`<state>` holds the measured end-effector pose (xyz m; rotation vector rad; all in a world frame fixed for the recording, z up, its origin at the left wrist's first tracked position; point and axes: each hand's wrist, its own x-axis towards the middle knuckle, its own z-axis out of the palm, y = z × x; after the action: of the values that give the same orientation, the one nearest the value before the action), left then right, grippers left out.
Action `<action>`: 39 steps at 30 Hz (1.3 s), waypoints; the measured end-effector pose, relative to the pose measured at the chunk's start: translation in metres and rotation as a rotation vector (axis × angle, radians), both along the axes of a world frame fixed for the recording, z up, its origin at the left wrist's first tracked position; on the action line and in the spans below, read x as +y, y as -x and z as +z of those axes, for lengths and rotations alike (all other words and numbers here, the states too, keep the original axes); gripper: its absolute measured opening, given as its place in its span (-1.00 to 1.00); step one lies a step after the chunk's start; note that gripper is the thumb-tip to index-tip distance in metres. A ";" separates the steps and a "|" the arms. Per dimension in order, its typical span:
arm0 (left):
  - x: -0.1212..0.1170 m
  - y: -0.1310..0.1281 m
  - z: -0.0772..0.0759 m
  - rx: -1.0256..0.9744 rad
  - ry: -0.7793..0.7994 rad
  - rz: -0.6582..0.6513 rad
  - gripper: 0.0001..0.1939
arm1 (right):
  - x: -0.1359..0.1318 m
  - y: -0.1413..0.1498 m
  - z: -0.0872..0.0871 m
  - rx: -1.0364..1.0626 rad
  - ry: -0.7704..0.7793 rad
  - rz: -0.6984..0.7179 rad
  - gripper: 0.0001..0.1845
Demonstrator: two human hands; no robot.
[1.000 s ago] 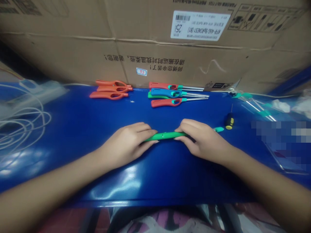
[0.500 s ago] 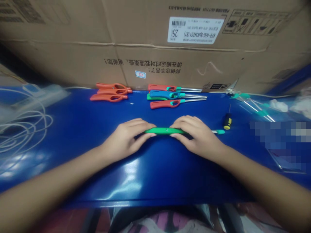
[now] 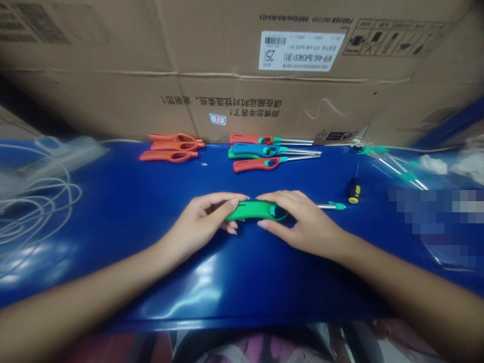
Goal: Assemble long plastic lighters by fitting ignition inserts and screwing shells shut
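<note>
A green lighter (image 3: 251,210), long and gun-shaped, lies across both hands in front of me, its broad side up. A teal trigger shows inside its loop. My left hand (image 3: 206,214) is closed on the rear end, thumb on top and fingers curled beneath. Around the loop end, the thumb and fingers of my right hand (image 3: 308,217) hold it from both edges and cover its front. Past my right hand sticks out a metal tube (image 3: 327,206) with a teal tip; my hand hides whether it joins the lighter.
At the back are orange lighter shells (image 3: 170,155) and several lighters with metal tubes (image 3: 257,164). A black and yellow screwdriver (image 3: 354,191) lies right, near bagged tubes (image 3: 395,164). Coiled white cable (image 3: 41,206) lies left. A cardboard box (image 3: 212,91) stands behind the blue table (image 3: 227,282).
The green lighter has turned from its narrow edge to its broad side. My left thumb has moved on top of it. More of the metal tube shows, shifted slightly left.
</note>
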<state>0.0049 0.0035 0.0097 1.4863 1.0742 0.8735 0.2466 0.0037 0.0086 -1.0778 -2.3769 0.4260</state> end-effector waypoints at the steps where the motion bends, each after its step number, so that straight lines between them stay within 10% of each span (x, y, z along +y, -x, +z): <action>1: -0.001 -0.001 0.000 -0.056 0.068 0.006 -0.67 | -0.001 0.001 -0.001 -0.012 -0.011 0.022 -0.63; 4: -0.004 -0.001 0.001 -0.027 0.037 -0.053 -0.65 | -0.003 0.000 -0.002 -0.032 -0.050 0.044 -0.67; 13: -0.012 0.010 0.007 0.396 -0.723 -0.304 -0.68 | -0.009 -0.003 0.002 -0.049 -0.172 0.153 -0.73; 39: -0.001 0.009 -0.001 0.528 -0.711 -0.363 -0.74 | 0.004 -0.009 0.004 -0.100 -0.165 0.199 -0.75</action>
<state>-0.0042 0.0027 0.0084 2.5187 0.8342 0.6360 0.2551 0.0072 0.0126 -0.8095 -2.5678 0.2425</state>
